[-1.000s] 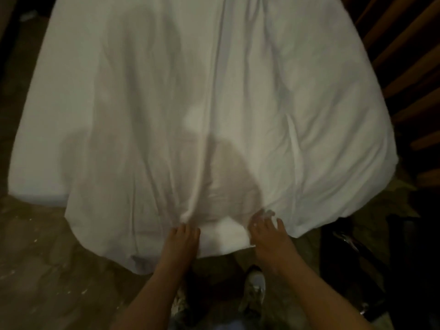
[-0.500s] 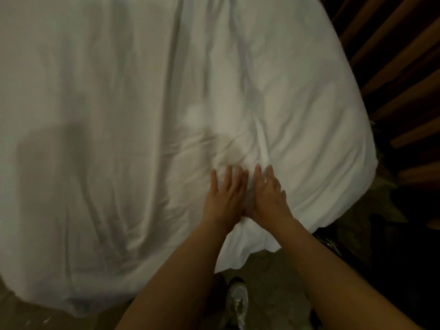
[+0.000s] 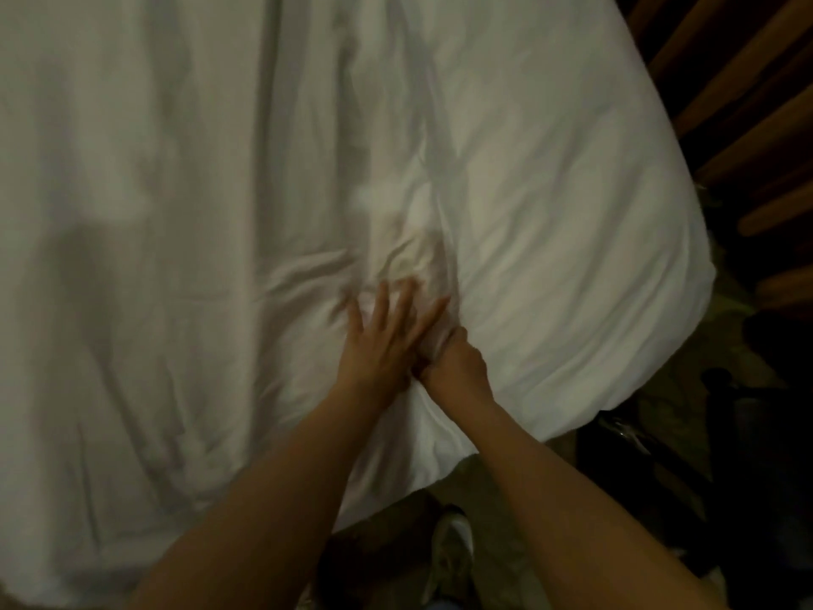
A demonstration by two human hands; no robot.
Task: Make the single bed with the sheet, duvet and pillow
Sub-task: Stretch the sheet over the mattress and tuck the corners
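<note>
Near the bed's foot edge, the left hand [image 3: 378,345] pressed flat, fingers spread, on the duvet [image 3: 550,222] while the right hand [image 3: 455,361] beside it gripped a fold running lengthwise.

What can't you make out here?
Head view only:
- Pillow: none seen; the bed's head end is cut off by the top edge.
- Right hand fingers: buried in a fold of the duvet.
- Left hand fingertips: motion-blurred.
- Sheet and mattress: covered by the duvet.
- Dark things at right: too dim.

A dim bedroom in a home.
A bed under a wide white duvet [image 3: 550,191] fills the view, with wooden slats [image 3: 743,103] to its right and a worn floor [image 3: 492,490] below.
</note>
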